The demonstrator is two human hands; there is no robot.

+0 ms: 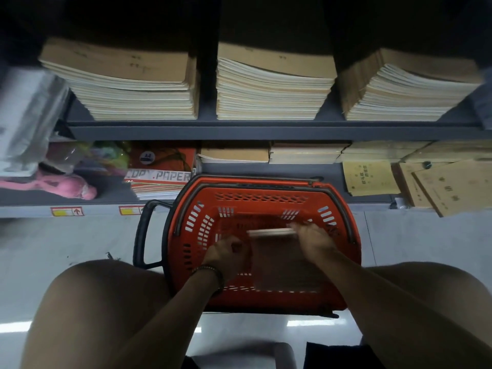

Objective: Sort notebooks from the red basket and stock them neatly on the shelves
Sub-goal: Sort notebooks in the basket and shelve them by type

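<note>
The red basket [191, 217] stands on the floor between my knees, below the grey shelves [266, 131]. Inside it lies a stack of brown notebooks [282, 265]. Both my hands reach into the basket. My right hand [312, 241] grips the far right end of the stack, lifting its pale page edge. My left hand [229, 255], with a bead bracelet on the wrist, holds the stack's left side with curled fingers. Motion blur hides the fingertips.
Three tall piles of brown notebooks [271, 83] fill the upper shelf. On the lower shelf lie copy paper packs [159, 174], flatter notebook stacks [303, 153], yellow booklets [370, 177] and pink and plastic-wrapped goods [66, 182] at left. The basket's black handle [143, 233] juts left.
</note>
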